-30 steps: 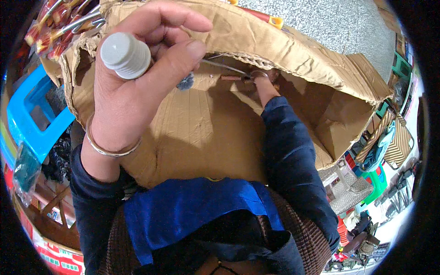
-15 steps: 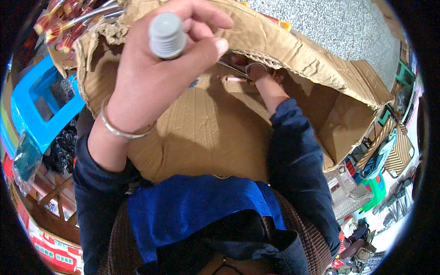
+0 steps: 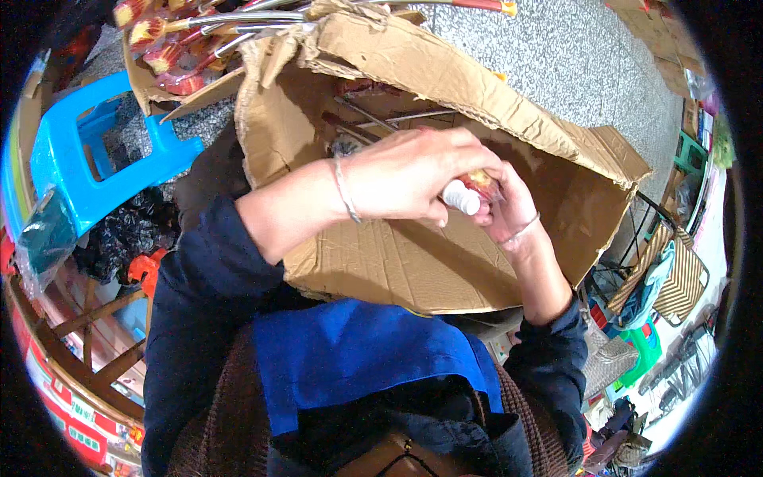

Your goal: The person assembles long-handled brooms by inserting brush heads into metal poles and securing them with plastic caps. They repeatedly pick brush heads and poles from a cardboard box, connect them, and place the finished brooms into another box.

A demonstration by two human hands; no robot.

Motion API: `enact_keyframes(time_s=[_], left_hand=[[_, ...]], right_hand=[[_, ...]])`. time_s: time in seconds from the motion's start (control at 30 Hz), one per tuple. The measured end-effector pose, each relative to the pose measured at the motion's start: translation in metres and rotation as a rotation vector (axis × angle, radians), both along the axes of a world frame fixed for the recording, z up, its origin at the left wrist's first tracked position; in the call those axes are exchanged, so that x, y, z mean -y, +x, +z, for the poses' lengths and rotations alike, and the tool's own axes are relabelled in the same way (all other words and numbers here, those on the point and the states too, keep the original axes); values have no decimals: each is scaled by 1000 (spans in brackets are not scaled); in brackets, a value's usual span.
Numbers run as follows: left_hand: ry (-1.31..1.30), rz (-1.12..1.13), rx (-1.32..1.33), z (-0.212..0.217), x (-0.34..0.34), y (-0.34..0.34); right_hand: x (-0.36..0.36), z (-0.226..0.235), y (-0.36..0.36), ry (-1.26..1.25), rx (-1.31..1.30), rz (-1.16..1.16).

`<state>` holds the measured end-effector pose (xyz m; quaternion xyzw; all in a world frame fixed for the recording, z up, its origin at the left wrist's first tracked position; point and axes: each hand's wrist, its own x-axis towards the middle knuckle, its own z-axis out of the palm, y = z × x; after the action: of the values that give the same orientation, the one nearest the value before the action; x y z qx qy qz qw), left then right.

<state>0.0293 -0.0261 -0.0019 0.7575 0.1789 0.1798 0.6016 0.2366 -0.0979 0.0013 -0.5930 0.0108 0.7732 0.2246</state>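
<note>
White cylinder [image 3: 461,199]: one end visible, remainder masked by fingers; held above open cardboard box [image 3: 366,274]. Left hand [image 3: 409,171]: curled about the cylinder, grip partly hidden. Right hand [image 3: 513,208]: fingers closed round red-and-yellow piece [image 3: 482,180], outline obscured. Metal rods [image 3: 366,114] in box: shadowed, partly behind left hand. Metal-shafted tools [image 3: 163,60], upper left: overlapping, some cut off at top edge.

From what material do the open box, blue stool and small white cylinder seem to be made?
Open box: matte brown cardboard, judging by its creases and ragged torn edge.
Blue stool: probably moulded plastic, with slight gloss on smooth, rounded edges.
Small white cylinder: perhaps plastic, smooth and evenly coloured, but too little shows to be sure.
</note>
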Motion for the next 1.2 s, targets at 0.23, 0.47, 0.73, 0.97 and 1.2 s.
enact_keyframes(time_s=[0.23,0.47,0.73,0.97,1.2], left_hand=[[199,142,-164,14,11,0],[-32,423,-32,22,-10,-18],[-194,28,26,16,-6,-6],[-238,124,106,11,-14,-2],[-163,183,47,15,-16,-9]], right_hand=[[14,30,2,261,19,47],[-7,-90,76,396,774,964],[15,-271,55,257,1084,1671],[15,-314,18,211,1010,1792],[6,-251,2,342,944,1732]])
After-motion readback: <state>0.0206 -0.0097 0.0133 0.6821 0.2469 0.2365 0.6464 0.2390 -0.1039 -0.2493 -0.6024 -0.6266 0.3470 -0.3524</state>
